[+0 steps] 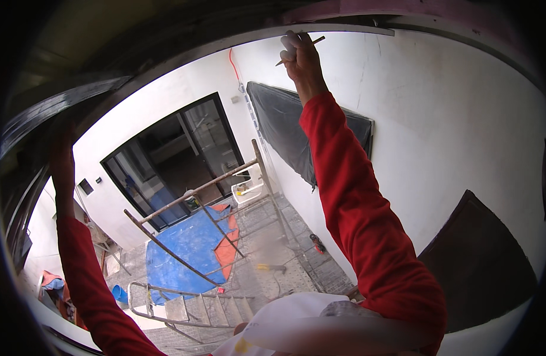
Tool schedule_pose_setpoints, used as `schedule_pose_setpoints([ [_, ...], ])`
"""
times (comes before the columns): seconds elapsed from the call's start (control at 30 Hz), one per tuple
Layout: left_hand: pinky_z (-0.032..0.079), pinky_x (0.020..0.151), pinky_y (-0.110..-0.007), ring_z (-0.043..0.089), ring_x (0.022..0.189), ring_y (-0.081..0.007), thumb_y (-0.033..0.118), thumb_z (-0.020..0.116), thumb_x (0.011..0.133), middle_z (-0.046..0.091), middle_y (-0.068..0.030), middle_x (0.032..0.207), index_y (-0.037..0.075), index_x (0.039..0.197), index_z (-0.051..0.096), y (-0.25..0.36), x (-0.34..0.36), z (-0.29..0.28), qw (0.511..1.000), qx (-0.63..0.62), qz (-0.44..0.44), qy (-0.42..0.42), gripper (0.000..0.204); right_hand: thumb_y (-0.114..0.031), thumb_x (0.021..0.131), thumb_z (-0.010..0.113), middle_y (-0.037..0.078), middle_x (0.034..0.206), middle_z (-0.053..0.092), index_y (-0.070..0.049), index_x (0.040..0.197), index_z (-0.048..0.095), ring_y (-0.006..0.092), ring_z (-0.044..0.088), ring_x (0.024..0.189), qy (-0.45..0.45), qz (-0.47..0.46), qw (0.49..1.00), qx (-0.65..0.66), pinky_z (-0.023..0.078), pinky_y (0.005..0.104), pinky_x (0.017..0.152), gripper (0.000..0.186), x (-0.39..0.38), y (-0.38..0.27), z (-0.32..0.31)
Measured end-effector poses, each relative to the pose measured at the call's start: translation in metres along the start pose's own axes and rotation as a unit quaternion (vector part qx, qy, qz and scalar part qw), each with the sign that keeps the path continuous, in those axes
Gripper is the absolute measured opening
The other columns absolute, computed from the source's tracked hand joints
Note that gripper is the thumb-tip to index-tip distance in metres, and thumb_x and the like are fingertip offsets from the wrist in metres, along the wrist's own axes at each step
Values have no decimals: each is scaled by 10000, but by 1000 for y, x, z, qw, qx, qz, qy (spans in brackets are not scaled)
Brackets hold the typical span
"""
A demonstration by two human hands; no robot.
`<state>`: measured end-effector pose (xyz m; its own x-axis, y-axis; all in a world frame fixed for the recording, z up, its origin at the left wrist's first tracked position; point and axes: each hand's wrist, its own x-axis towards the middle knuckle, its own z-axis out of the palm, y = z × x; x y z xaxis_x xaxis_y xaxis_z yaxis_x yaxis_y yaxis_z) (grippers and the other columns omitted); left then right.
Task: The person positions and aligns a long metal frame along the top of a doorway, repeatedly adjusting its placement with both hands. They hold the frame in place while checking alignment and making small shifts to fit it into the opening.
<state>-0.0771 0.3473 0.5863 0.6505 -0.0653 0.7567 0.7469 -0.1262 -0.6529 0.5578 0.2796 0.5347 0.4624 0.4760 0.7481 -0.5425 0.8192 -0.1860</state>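
Note:
Above head height, my right hand (303,62) is closed round a thin pencil (319,40), which sticks out on both sides of the fingers. Its fingertips reach the lower edge of a long pale strip (350,28) that runs along the overhead structure. My left hand (61,145) is raised at the far left, up against the dark overhead frame (77,98). Deep shadow hides its fingers there. Both arms wear red sleeves.
Far below, scaffold rails (184,204) and a stepladder (210,311) stand near a blue tarp (178,249). Black sheeting (279,115) covers an opening in the white wall (427,118). Dark-framed sliding doors (178,148) lie beyond. A red-and-black tool (317,243) and blue bucket (120,293) sit on the floor.

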Motion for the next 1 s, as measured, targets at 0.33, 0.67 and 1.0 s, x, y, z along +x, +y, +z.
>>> schedule_pose_setpoints([
  [0.33,436,1049,-430,583,1184,-334,46,540,964,606,-146,1300,96,1350,558,-8,9,37,996,-47,-63,-32,390,-49,833,686,-44,747,464,-129,842,549,55,369,601,63,13,998,-7,201,230,472,159,14,14,-4],
  [0.67,379,1121,-419,489,1308,-346,88,523,990,516,-174,1414,81,1394,508,-54,2,87,996,-26,-35,-79,405,-34,800,665,35,767,524,-50,821,586,104,380,567,144,-12,986,-79,211,270,474,83,14,11,18],
  [1.0,352,1146,-396,475,1329,-332,90,531,993,495,-163,1442,79,1428,469,-63,-9,104,994,3,-43,-100,439,-10,845,630,5,722,487,-56,752,537,82,365,521,143,-21,981,-129,248,259,451,140,9,12,26],
])
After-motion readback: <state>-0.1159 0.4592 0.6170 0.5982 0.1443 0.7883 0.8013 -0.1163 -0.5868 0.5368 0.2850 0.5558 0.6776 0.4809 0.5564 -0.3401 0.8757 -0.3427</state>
